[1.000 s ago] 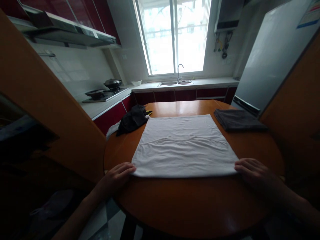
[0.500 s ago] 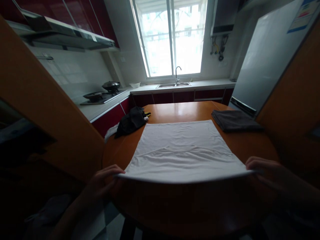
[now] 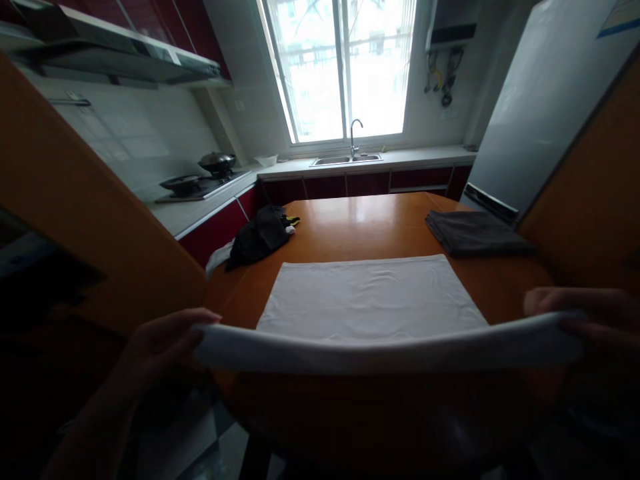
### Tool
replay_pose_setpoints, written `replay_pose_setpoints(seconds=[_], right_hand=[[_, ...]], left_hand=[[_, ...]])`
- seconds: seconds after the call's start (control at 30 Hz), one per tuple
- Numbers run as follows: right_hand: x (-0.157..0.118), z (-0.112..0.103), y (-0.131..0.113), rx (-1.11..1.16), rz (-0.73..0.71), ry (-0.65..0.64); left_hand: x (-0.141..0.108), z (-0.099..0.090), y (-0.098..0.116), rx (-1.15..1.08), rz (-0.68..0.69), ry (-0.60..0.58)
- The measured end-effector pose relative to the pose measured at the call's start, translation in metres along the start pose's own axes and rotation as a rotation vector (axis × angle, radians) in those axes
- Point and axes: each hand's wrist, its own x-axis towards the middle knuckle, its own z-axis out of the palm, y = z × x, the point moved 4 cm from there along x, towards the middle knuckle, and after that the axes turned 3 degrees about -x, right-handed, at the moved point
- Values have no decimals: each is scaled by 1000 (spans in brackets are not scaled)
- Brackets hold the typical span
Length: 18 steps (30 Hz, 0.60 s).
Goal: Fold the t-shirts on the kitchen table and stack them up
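A white garment (image 3: 365, 300) lies spread on the wooden table (image 3: 360, 230), its far edge straight and flat. Its near edge is lifted above the table's front part and sags slightly between my hands. At the left end, my left hand (image 3: 167, 337) pinches a corner between thumb and fingers. My right hand (image 3: 590, 313) grips the opposite corner and is somewhat blurred. Whether the garment has sleeves or a collar cannot be made out.
A folded dark grey cloth (image 3: 477, 233) lies at the table's right. Crumpled black clothing (image 3: 260, 237) lies at its left edge. Behind are a counter with a sink (image 3: 347, 160), a stove with pans (image 3: 215, 162), and a fridge (image 3: 540, 120) on the right.
Both hands have moved apart and up, raising the garment's near edge and pulling it taut. The garment's far edge has slid nearer to me. The view has shifted slightly.
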Motion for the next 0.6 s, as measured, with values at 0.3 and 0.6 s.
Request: replay_pose_setpoints(seconds=[0.3, 0.6], right_hand=[[109, 13, 41, 183, 150, 115], [187, 68, 103, 18, 207, 32]], left_hand=[[124, 54, 1, 4, 93, -93], [193, 142, -61, 135, 61, -307]])
